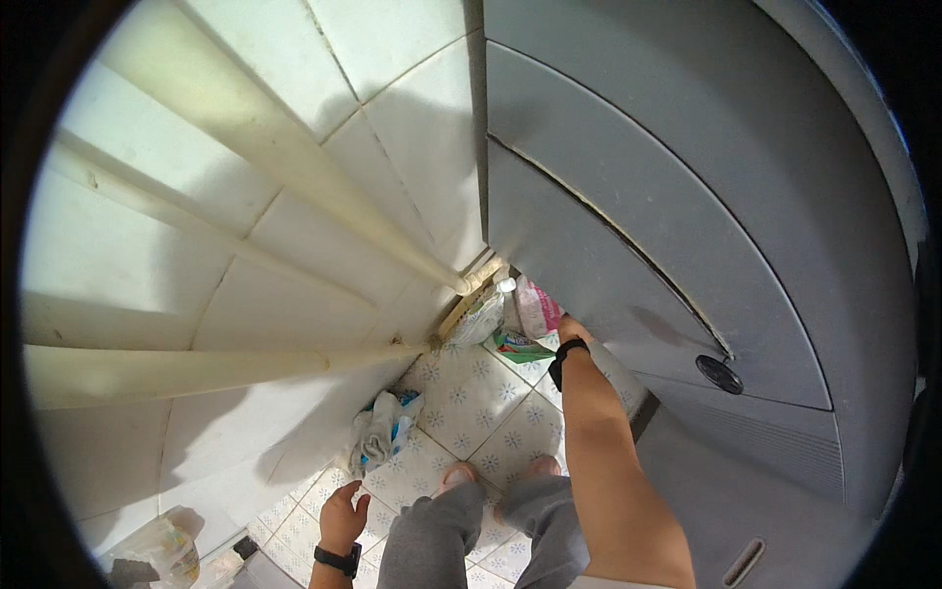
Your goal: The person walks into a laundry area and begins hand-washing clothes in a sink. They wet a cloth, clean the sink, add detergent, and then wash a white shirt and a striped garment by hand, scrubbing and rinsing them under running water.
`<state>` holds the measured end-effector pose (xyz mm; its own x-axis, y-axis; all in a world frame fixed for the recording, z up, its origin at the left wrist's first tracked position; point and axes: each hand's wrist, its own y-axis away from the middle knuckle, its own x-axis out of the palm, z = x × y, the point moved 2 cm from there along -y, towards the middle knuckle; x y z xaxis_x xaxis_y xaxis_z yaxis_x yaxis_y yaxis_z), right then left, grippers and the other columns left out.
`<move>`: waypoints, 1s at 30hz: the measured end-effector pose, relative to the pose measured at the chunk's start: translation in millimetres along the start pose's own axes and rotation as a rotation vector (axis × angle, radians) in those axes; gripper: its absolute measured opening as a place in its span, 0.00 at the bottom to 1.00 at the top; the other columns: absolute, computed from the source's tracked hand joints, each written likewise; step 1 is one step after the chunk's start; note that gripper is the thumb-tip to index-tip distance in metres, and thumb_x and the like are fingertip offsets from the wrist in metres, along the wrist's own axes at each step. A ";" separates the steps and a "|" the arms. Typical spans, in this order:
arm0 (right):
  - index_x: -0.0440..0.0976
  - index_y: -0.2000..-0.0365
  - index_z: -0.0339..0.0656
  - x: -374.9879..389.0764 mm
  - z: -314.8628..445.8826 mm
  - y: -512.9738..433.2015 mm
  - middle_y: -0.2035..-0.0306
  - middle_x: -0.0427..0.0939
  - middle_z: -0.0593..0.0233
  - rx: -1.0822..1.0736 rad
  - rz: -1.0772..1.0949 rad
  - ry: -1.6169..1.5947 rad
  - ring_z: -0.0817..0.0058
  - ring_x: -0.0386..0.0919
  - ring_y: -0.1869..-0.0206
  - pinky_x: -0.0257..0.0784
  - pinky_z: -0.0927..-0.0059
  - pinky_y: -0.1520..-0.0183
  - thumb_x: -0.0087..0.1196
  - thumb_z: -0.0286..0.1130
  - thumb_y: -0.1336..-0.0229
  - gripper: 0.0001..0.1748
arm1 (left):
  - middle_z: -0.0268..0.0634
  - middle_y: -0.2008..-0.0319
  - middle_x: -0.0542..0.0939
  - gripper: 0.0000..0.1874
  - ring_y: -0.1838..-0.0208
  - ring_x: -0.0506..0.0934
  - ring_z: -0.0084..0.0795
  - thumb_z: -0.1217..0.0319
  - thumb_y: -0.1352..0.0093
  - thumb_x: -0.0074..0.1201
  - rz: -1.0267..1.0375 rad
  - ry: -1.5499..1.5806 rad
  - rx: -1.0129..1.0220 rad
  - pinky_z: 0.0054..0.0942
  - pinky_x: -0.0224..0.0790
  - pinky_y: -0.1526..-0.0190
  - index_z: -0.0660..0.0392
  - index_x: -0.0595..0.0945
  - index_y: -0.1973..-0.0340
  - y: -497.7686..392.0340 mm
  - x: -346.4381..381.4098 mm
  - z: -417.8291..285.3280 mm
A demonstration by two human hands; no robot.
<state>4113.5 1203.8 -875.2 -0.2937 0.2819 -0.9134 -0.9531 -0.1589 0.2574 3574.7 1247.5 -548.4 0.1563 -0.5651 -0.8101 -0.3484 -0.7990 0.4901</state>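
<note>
My right hand (573, 329) reaches down beside the lower front of a grey cabinet or appliance (589, 272), at the edge of a pink and white plastic bag (537, 305). Its fingers are mostly hidden, so I cannot tell whether they grip the bag. Beside the bag stand a clear plastic container with a white cap (505, 286) and a green printed packet (522, 347). My left hand (344, 513) hangs over the tiled floor with nothing in it, its thumb and fingers apart. Near its fingertips lies a grey cloth (377, 434) on a blue and white plastic bag (405, 421).
Cream pipes (294, 158) run along the white tiled wall (294, 280) towards the corner. My feet in sandals (460, 475) stand on the patterned floor tiles (460, 397). A translucent plastic bag (165, 548) with things inside is at the lower left.
</note>
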 end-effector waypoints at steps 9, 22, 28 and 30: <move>0.75 0.57 0.43 -147.9 -69.0 90.3 0.59 0.78 0.48 -0.010 0.181 0.140 0.49 0.76 0.55 0.70 0.53 0.52 0.44 0.44 0.39 0.19 | 0.50 0.59 0.80 0.16 0.57 0.79 0.49 0.67 0.37 0.56 0.082 0.002 0.062 0.38 0.72 0.55 0.58 0.79 0.54 45.8 -59.7 -44.4; 0.77 0.73 0.42 -503.7 -42.6 313.8 0.76 0.75 0.46 -0.382 0.254 -0.154 0.46 0.75 0.70 0.70 0.52 0.69 0.52 0.46 0.42 0.17 | 0.52 0.53 0.78 0.22 0.50 0.76 0.49 0.64 0.38 0.58 0.269 0.114 0.538 0.37 0.68 0.49 0.60 0.77 0.50 97.9 -170.0 -232.9; 0.80 0.70 0.39 -753.9 40.8 398.8 0.76 0.78 0.51 -0.556 0.060 -0.367 0.56 0.78 0.75 0.73 0.66 0.73 0.57 0.37 0.43 0.11 | 0.50 0.44 0.72 0.40 0.42 0.71 0.44 0.63 0.44 0.67 0.469 0.420 0.939 0.34 0.62 0.41 0.61 0.66 0.39 151.9 -248.6 -365.2; 0.79 0.69 0.36 -819.3 57.6 417.1 0.73 0.79 0.51 -0.582 0.000 -0.441 0.59 0.79 0.75 0.73 0.69 0.72 0.58 0.32 0.44 0.09 | 0.49 0.43 0.72 0.45 0.41 0.71 0.40 0.65 0.46 0.69 0.549 0.598 1.028 0.33 0.62 0.41 0.61 0.62 0.37 170.5 -270.9 -401.3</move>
<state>3952.4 961.0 -1.4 -0.4125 0.6171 -0.6701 -0.7962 -0.6016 -0.0639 3843.9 1181.9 -116.2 0.0603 -0.9804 -0.1875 -0.9975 -0.0662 0.0250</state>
